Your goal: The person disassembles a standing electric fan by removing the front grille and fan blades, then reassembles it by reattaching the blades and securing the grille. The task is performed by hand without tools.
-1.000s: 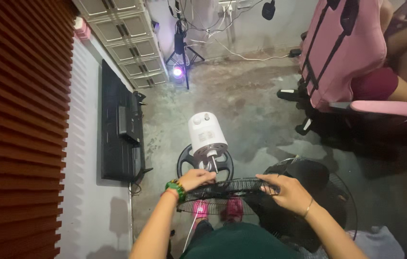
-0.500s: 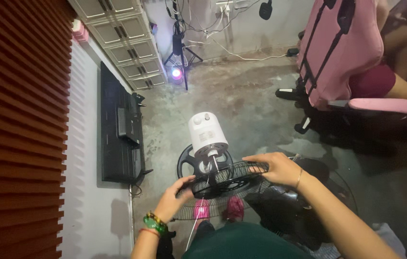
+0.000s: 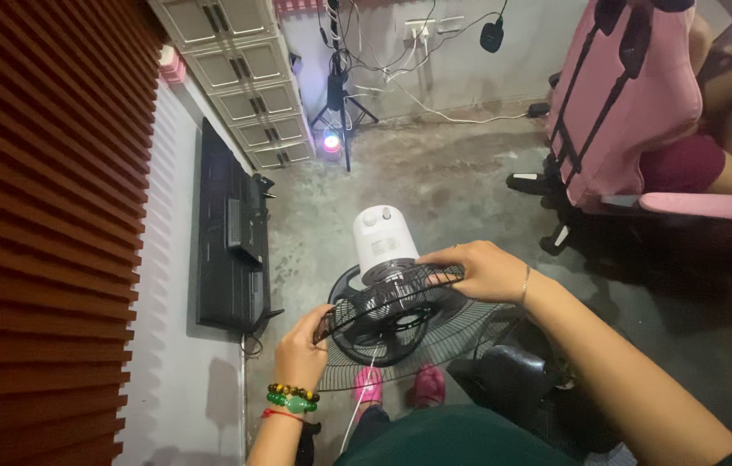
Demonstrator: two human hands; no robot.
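Observation:
A standing fan lies face-up below me, its white motor housing (image 3: 380,240) pointing away. I hold a round black wire fan guard (image 3: 392,306) tilted over the black blades (image 3: 380,326). My left hand (image 3: 304,347), with bead bracelets on the wrist, grips the guard's near left rim. My right hand (image 3: 485,270) grips its far right rim. A second, larger wire guard (image 3: 435,352) sits beneath the blades.
A black flat screen (image 3: 226,237) leans on the white wall at left, below white cabinets (image 3: 245,69). A tripod with a glowing light (image 3: 331,142) stands at the back. A person sits in a pink chair (image 3: 633,103) at right. My pink slippers (image 3: 400,386) are below.
The wire guard has been turned and tilted: my left hand dropped to its near left edge while my right hand rose to the far right edge beside the motor housing.

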